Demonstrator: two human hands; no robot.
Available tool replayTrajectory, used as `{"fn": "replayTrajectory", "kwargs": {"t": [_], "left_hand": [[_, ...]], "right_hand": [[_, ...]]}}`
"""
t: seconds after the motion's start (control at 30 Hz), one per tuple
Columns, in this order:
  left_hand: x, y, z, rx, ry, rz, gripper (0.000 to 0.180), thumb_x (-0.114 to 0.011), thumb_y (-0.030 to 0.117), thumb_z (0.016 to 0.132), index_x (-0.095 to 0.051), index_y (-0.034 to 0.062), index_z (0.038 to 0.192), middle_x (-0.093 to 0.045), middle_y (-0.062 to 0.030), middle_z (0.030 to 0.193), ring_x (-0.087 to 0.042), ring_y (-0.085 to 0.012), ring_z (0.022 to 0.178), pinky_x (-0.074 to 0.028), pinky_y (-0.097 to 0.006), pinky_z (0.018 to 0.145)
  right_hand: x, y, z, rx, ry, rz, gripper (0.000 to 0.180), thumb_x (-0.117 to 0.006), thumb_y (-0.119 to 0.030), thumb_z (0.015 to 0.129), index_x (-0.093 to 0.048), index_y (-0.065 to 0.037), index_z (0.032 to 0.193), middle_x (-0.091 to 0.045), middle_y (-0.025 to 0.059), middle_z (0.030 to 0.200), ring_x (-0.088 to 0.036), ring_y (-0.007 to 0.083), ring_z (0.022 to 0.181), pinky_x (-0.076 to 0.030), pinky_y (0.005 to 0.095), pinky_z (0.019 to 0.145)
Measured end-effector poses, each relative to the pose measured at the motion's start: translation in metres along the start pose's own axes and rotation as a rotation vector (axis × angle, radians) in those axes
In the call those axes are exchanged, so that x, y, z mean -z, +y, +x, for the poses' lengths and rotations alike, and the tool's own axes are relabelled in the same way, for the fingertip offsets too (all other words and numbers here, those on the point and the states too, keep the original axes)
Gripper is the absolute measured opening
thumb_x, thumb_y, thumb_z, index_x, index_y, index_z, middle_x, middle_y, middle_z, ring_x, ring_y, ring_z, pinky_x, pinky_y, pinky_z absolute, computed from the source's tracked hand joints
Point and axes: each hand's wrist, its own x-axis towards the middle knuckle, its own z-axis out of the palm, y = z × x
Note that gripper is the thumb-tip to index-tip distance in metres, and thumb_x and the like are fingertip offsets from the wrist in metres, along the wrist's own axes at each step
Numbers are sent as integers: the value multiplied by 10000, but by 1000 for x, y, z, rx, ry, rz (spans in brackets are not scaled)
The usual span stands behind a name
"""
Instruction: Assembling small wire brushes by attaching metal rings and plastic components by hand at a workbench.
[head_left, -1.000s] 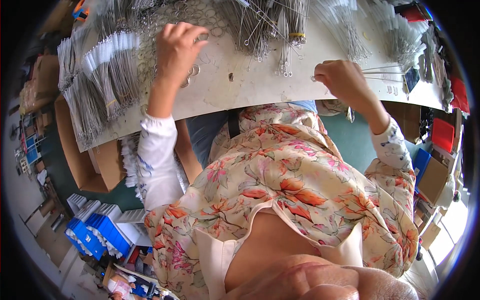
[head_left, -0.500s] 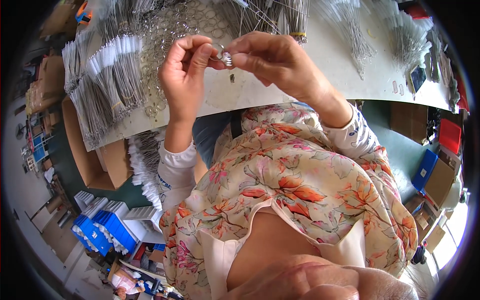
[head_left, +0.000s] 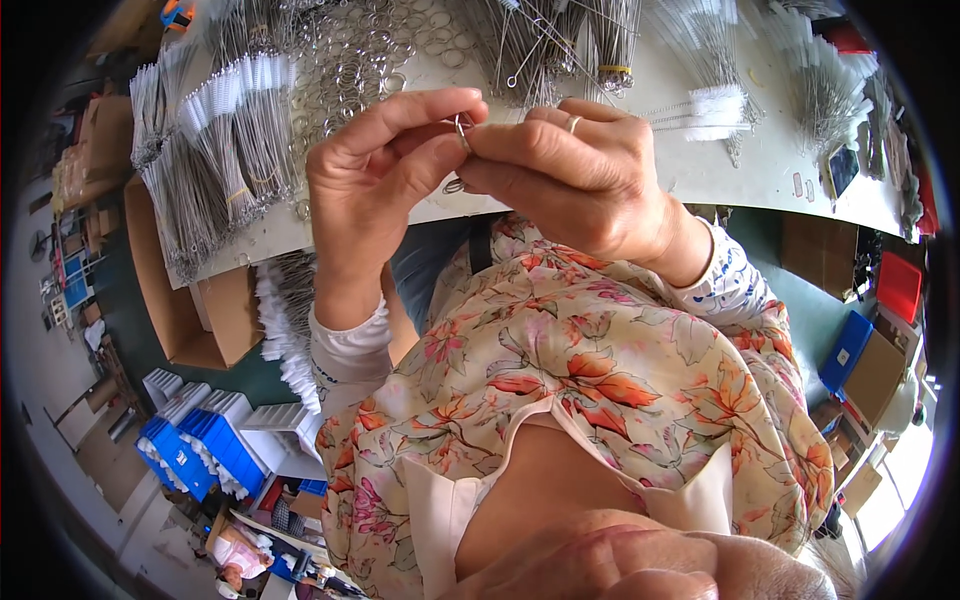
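Left hand: raised, thumb and index finger bowed toward each other in a pinch. Right hand: opposite, knuckles up, fingers bent and pointing left. Fingertips of both hands converge closely — left wrist nearly upright, right wrist slanting from the near right toward the far left.

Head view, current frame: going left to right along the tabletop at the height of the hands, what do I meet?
White-tipped brush bundles → left hand → metal ring pinched in its fingertips → right hand → white brush bristles → dark flat object.
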Motion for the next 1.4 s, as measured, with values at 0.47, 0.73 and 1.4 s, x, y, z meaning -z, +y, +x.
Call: {"fn": "replayTrajectory", "kwargs": {"t": [0.47, 0.73, 1.4], "left_hand": [[-9, 7, -1, -517, 143, 685, 304, -638, -122, 699, -641, -44, 993, -639, -135, 959, -647, -157, 782, -541, -242, 696], [-1, 14, 3, -343, 86, 596, 300, -617, -136, 706, -640, -46, 991, -642, -118, 958, -635, -135, 794, -534, -230, 701], [228, 1, 11, 110, 632, 1692, 282, -653, 326, 784, -619, 76, 911, -638, -84, 775, -615, -263, 732, -464, -372, 689]], "right_hand": [[10, -2, 18, -1079, -52, 1138, 173, -643, -194, 848, -663, -24, 868, -526, -40, 610, -429, 20, 530, -356, 184, 472], [4, 8, 22, -1033, -183, 1070, 155, -645, -158, 840, -644, -12, 894, -571, -11, 652, -468, 32, 522, -365, 176, 461], [-61, 56, -24, -166, -203, -215, 139, -646, -255, 756, -647, -140, 834, -582, -21, 832, -560, 167, 832, -467, 300, 731]]}}
